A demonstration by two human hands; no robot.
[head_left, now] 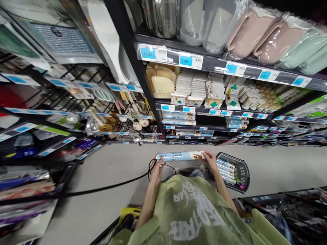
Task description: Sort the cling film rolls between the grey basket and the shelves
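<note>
Held level in front of my body is a long roll of plastic food bags (182,156) in a light blue and white wrapper printed with "100". My left hand (158,167) grips its left end, and my right hand (210,160) has hold of its right end. Beside my right forearm, a dark shopping basket (245,170) stands on the floor with several similar rolls (226,170) in it. Similar blue-and-white rolls (178,121) lie on a low shelf ahead.
Tall shelving with price labels (191,61) faces me. Hanging utensils (109,122) fill the racks at left. A black cable (107,188) runs by my left hand. More goods (293,214) are shelved at lower right, and something yellow (129,212) is at lower left.
</note>
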